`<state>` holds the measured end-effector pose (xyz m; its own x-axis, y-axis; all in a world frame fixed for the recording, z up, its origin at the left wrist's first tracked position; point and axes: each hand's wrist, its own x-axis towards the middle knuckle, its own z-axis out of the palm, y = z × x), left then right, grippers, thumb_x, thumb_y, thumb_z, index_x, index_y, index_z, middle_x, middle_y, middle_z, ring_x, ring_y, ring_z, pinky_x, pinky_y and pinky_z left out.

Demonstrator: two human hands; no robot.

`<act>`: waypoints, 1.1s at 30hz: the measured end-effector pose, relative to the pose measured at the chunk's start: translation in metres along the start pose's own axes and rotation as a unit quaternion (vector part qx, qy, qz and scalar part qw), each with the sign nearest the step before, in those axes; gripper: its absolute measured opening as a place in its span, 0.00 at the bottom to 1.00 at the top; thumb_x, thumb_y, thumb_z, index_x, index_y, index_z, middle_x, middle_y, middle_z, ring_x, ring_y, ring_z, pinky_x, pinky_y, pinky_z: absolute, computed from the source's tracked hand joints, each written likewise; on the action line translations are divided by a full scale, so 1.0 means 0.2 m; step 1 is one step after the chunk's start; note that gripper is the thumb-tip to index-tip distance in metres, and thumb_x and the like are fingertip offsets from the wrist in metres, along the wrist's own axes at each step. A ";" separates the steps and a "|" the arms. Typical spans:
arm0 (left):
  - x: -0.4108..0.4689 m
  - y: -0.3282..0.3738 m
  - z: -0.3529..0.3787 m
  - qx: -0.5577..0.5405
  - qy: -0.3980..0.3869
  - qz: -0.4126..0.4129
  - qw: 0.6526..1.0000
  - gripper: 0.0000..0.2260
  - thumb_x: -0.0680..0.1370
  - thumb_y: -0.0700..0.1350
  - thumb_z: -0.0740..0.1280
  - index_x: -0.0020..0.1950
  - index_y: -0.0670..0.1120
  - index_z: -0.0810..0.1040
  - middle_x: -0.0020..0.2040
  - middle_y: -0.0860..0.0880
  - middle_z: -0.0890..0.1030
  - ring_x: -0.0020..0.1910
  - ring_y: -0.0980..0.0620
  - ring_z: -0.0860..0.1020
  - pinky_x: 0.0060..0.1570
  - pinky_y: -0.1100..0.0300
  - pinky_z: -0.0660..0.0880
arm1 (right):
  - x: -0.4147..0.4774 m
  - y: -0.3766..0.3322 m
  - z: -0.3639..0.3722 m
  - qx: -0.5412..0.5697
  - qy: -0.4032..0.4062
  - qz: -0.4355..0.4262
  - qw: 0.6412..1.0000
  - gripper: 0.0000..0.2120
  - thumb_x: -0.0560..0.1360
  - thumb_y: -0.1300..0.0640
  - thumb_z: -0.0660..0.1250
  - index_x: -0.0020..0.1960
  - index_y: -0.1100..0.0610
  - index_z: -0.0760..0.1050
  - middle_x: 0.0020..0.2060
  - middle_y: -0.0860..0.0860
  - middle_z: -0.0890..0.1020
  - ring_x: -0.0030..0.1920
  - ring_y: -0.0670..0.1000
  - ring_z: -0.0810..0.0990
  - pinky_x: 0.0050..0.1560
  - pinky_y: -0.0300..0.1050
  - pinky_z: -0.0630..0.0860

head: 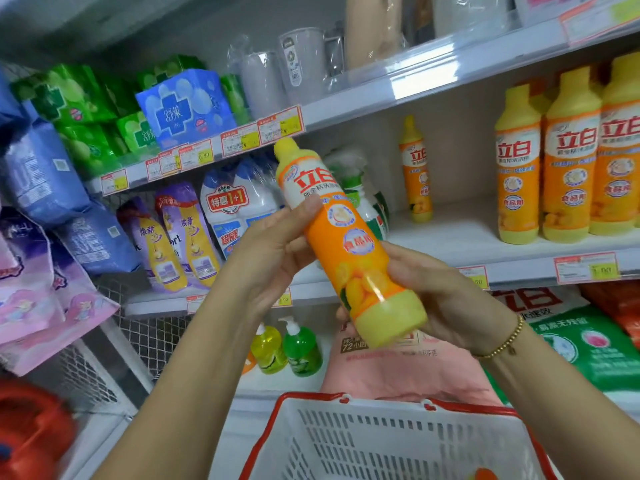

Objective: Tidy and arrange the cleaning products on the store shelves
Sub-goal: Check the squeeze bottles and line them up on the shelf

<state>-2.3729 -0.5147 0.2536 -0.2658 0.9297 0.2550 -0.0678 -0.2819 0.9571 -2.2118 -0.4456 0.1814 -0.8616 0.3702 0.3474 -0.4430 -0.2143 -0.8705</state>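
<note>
Fingers [304, 211] of the left hand [273, 251] curl round the upper part of a tilted orange dish-soap bottle [346, 244], held up before the shelves. The right hand [440, 299] grips its yellow base. Matching bottles [568, 161] stand upright on the shelf [460, 233] at right.

- You've at least five orange dish-soap bottles [349, 244] in view, four at right of frame.
- Two pump bottles [301, 351], lower centre.
- One white basket [346, 445], bottom.
</note>
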 end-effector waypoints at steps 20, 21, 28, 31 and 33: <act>0.12 -0.21 0.15 0.054 -0.048 0.105 0.992 0.23 0.59 0.35 0.77 0.52 0.46 0.79 0.46 0.49 0.85 0.47 0.51 0.83 0.44 0.59 0.79 | -0.10 -0.12 -0.21 -0.487 0.215 0.017 0.846 0.25 0.65 0.47 0.77 0.61 0.45 0.75 0.52 0.44 0.83 0.51 0.44 0.81 0.54 0.50 0.79; 0.15 -0.23 0.17 0.064 -0.063 0.127 0.988 0.24 0.58 0.37 0.77 0.52 0.47 0.79 0.48 0.50 0.85 0.49 0.51 0.83 0.45 0.58 0.79 | -0.09 -0.12 -0.24 -0.520 0.237 -0.007 0.821 0.25 0.65 0.48 0.77 0.61 0.44 0.74 0.52 0.43 0.82 0.51 0.43 0.80 0.55 0.49 0.79; 0.43 -0.36 0.33 0.014 -0.136 0.150 0.979 0.25 0.58 0.34 0.76 0.53 0.46 0.79 0.51 0.50 0.85 0.54 0.54 0.81 0.52 0.63 0.77 | 0.02 -0.07 -0.43 -0.584 0.382 -0.156 0.699 0.30 0.71 0.52 0.73 0.68 0.43 0.63 0.52 0.47 0.81 0.53 0.51 0.78 0.50 0.52 0.76; 0.59 -0.43 0.38 0.031 -0.167 0.124 0.978 0.26 0.64 0.28 0.74 0.60 0.44 0.76 0.55 0.52 0.83 0.59 0.54 0.79 0.56 0.63 0.75 | 0.08 -0.06 -0.57 -0.591 0.416 -0.150 0.674 0.30 0.72 0.54 0.71 0.70 0.48 0.62 0.53 0.50 0.81 0.53 0.54 0.79 0.49 0.53 0.76; 0.70 -0.50 0.41 0.037 -0.141 0.091 0.985 0.27 0.69 0.25 0.69 0.66 0.41 0.72 0.60 0.48 0.81 0.61 0.53 0.77 0.60 0.61 0.75 | 0.12 -0.08 -0.68 -0.612 0.435 -0.119 0.650 0.29 0.73 0.55 0.71 0.70 0.52 0.61 0.54 0.53 0.80 0.52 0.57 0.79 0.47 0.55 0.76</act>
<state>-2.3247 -0.3360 0.2041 0.0122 0.8969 0.4421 0.0299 -0.4423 0.8964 -2.1917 -0.3097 0.1567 -0.1024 0.7464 0.6576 0.4500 0.6243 -0.6385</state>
